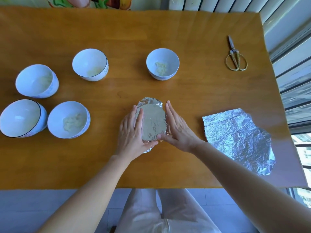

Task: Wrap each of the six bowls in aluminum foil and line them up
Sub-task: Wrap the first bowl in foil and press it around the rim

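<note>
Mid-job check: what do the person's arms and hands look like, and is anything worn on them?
Nothing is worn on either. The left hand and right hand are bare: no gloves, no rings visible. The left forearm and right forearm show no sleeve, watch or bracelet up to the frame edge. Below the table edge, pale trousers cover the legs.

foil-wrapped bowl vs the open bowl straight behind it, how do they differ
The foil-wrapped bowl is closed over, crinkled silver; the open bowl shows its white inside with pale food. The left hand and right hand press the wrapped bowl's sides; nothing touches the open bowl. Both stand on the table.
</note>
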Available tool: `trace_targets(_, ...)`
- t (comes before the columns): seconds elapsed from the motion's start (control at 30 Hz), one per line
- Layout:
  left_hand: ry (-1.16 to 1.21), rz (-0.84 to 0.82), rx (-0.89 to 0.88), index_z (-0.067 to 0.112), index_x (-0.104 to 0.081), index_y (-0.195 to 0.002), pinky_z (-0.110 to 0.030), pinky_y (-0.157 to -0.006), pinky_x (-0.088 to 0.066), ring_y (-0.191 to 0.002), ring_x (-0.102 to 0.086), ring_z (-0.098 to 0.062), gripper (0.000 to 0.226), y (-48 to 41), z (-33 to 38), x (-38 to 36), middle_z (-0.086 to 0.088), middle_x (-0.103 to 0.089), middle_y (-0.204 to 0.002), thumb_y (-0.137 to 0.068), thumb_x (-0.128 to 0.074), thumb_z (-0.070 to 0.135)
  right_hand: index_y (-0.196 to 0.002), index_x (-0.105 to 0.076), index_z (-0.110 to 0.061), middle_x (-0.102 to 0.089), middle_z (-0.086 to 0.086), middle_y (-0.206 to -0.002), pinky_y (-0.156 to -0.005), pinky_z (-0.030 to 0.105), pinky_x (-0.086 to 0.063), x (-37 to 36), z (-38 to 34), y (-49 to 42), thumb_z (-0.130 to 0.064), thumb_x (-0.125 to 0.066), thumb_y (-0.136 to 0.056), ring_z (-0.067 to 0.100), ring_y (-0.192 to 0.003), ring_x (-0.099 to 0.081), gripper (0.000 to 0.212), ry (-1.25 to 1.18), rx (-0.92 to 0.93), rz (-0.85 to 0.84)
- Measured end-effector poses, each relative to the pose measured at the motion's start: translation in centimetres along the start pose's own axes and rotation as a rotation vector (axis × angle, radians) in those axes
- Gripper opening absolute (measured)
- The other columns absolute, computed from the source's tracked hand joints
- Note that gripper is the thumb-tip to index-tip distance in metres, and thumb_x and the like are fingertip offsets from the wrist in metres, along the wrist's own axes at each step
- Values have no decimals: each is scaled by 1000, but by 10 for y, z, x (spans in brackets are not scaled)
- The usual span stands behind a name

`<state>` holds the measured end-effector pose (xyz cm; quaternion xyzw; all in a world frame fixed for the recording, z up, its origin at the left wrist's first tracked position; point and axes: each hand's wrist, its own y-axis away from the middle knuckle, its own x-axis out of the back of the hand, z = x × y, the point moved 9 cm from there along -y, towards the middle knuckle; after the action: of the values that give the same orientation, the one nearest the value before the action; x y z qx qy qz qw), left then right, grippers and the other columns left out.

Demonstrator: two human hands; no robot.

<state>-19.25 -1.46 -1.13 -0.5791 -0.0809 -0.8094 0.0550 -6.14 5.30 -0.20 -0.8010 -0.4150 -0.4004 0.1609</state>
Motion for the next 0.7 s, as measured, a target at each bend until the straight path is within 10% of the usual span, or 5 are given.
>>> trace_targets(0.33,-5,-9,13,3,-15,-156,-44,-115,-28,-147,-26,-33,130,2,-1,0,-19,-16,-163,-66,-42,93,-152,19,-8,12,11,-164,-121,52,-14,-15,19,9,-86,-43,-75,19,-153,7,126,-86,-89,-13)
trace_targets(0.53,4,-10,3,4,-10,-157,-43,-119,-20,-150,-17,-30,130,3,-2,-1,-17,-11,-164,-65,-45,89,-154,-23,-8,-9,11,-165,-121,40,-15,31,-26,-20,-57,-40,-96,24,-152,-14,78,59,108,150)
trace_targets(0.7,208,120,145,5,-8,-157,-35,-121,-4,-153,-5,-25,119,24,-13,9,-11,1,-166,-75,-48,81,-156,-21,-11,-15,9,-164,-120,35,-12,-5,-20,-44,-59,-14,-100,22,-152,-10,74,105,-2,66)
